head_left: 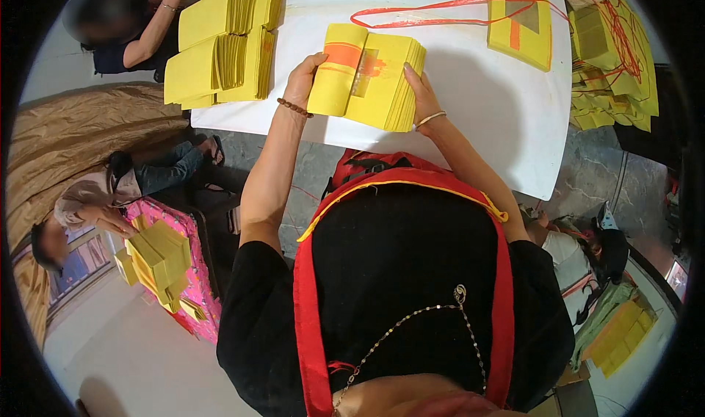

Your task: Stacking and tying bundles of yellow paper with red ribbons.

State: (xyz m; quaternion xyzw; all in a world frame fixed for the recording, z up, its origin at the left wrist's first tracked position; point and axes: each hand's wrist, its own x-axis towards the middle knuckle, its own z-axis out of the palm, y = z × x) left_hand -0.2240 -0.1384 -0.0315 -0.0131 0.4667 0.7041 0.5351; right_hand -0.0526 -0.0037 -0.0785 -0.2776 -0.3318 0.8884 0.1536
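Between my two hands is a thick stack of yellow paper (393,86), held over the near part of the white table. Its left part is curled up and folded back, showing an orange patch; a greyish square with orange marks lies in the middle. My left hand (302,81) grips the curled left side, and the fingers behind it are hidden. Closed on the right edge is my right hand (422,98), its thumb on the top face. A loop of red plastic strap (433,11) lies beyond the stack.
The white table (470,86) holds piled yellow paper bundles (213,46) at left and a strapped yellow bundle (521,31) at right. More red-strapped bundles (613,50) hang beyond its right edge. Other people sit at upper left, left and right. A pink-covered table (194,255) carries yellow paper.
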